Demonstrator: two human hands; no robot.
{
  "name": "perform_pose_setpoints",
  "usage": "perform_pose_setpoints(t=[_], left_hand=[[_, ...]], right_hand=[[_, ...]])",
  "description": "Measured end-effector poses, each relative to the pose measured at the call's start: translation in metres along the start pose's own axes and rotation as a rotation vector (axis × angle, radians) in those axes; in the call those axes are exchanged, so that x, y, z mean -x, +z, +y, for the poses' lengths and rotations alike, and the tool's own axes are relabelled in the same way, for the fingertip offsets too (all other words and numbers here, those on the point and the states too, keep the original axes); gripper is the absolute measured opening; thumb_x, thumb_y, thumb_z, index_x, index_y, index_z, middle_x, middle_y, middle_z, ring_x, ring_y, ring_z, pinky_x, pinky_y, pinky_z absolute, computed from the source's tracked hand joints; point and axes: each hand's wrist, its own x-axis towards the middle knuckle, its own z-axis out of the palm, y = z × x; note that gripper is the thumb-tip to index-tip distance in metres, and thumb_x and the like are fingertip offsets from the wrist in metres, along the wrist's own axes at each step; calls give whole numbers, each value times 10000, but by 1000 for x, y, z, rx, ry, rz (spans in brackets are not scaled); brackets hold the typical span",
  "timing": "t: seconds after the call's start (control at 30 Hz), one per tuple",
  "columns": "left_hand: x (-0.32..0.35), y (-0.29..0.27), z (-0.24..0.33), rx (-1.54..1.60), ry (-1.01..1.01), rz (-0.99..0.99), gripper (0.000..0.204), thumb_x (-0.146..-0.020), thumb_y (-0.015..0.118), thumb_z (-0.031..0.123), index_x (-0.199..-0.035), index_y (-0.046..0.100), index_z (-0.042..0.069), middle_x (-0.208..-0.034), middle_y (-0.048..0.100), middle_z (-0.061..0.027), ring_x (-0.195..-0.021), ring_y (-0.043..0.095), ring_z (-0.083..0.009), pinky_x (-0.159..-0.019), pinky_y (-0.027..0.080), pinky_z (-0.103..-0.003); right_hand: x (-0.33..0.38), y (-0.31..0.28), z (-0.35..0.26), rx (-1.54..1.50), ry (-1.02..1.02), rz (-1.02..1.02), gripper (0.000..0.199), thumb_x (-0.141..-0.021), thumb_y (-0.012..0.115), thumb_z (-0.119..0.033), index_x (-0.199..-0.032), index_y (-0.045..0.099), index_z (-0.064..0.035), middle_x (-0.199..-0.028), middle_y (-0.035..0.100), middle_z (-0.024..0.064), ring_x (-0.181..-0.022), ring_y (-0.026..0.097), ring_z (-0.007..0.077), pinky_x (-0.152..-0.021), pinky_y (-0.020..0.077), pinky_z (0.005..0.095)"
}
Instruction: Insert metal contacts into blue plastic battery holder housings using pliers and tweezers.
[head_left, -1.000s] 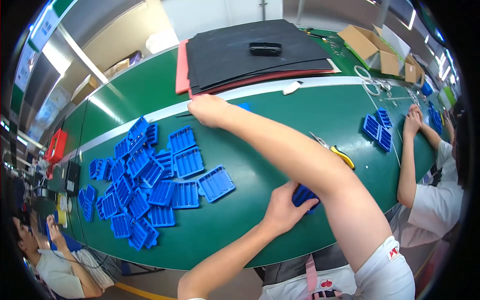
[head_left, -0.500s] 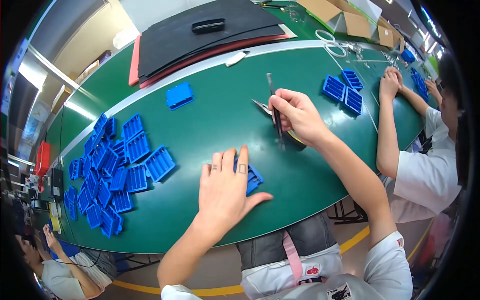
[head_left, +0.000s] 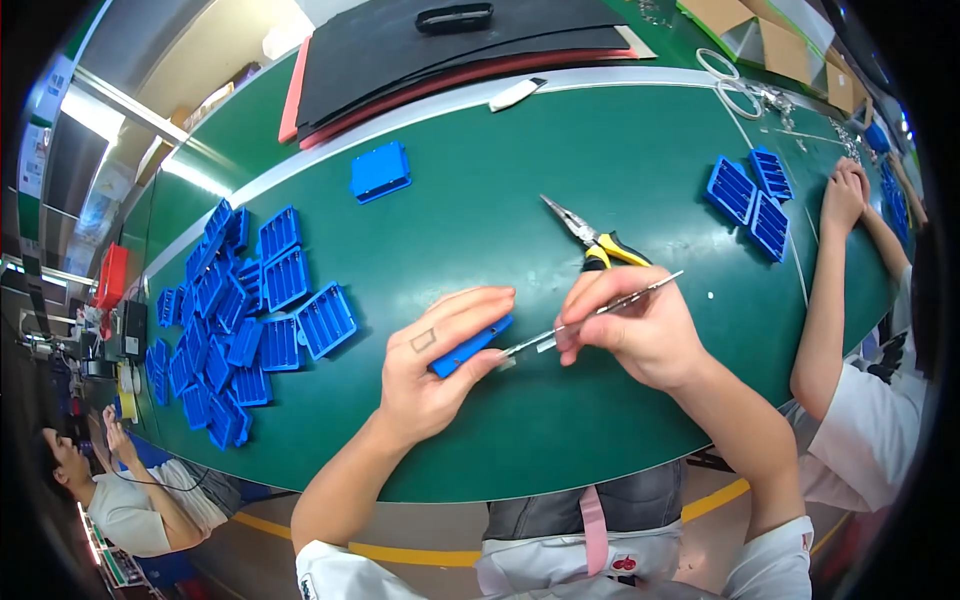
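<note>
My left hand (head_left: 425,365) is closed around a blue plastic battery holder (head_left: 471,349), gripping it by its edges just above the green table. Between the thumb and fingers of my right hand (head_left: 645,335) is a slim metal tool (head_left: 645,290), held like a pen. Its left end meets the holder's side next to my left thumb; a small pale, clear-looking bit shows there, too small to name. Just beyond my right hand lie needle-nose pliers (head_left: 590,240) with yellow and black handles, partly hidden by my fingers.
Many blue holders (head_left: 285,278) are heaped at the left, several more (head_left: 770,225) at the right. One blue holder (head_left: 381,172) lies alone near black sheets (head_left: 450,60) and a white cutter (head_left: 517,94). A co-worker's hands (head_left: 847,195) rest at the far right.
My left hand has lifted the blue holder from the table and turned it on edge. My right hand came down and nearer, tilting the tool toward the holder. The pliers are now uncovered.
</note>
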Motion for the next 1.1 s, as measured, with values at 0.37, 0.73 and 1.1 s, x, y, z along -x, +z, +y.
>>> perform_pose_setpoints(t=[0.37,0.73,1.1], left_hand=[[4,6,-7,-147,-21,7,416,-718,769,-14,-1119,657,-1,-1118,685,-164,-1021,678,-316,-865,549,-356],[5,8,-9,-248,61,-25,414,-705,741,-2,-1110,659,-4,-1130,678,-164,-1047,667,-329,-866,552,-377],[6,12,-11,-265,52,-29,407,-686,741,-28,-1087,676,-5,-1107,697,-161,-1036,682,-314,-867,554,-360]], right_hand=[[5,19,7,135,-24,-5,148,-797,669,138,-941,665,106,-952,688,216,-843,708,264,-750,605,335],[3,18,8,135,83,91,108,-841,654,96,-948,663,105,-933,690,213,-818,710,259,-714,605,331],[0,10,9,133,193,76,105,-863,657,52,-953,679,104,-878,696,201,-761,708,243,-672,604,318]])
